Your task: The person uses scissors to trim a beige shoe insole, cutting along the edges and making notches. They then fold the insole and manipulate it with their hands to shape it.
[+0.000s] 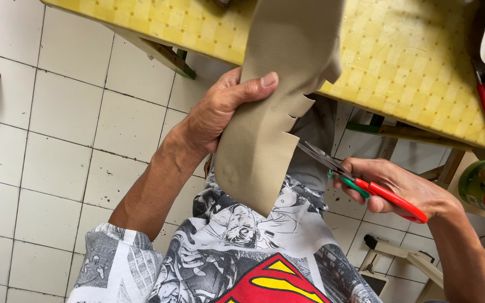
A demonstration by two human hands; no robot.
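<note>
Below the yellow table [411,50], a tan leather strip [265,146] is pinched taut by the left hand [220,109] so its notched edge meets the red-handled scissors [360,182], gripped closed-fingered by the right hand [402,191].

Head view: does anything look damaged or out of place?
Only the tan sheet: its right edge carries several slits, beside the red-handled scissors in the right hand. The left hand grips it. Nothing else stands out.

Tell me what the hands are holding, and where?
Left hand grips the tan sheet by its left edge; right hand holds scissors by their red handles.
</note>
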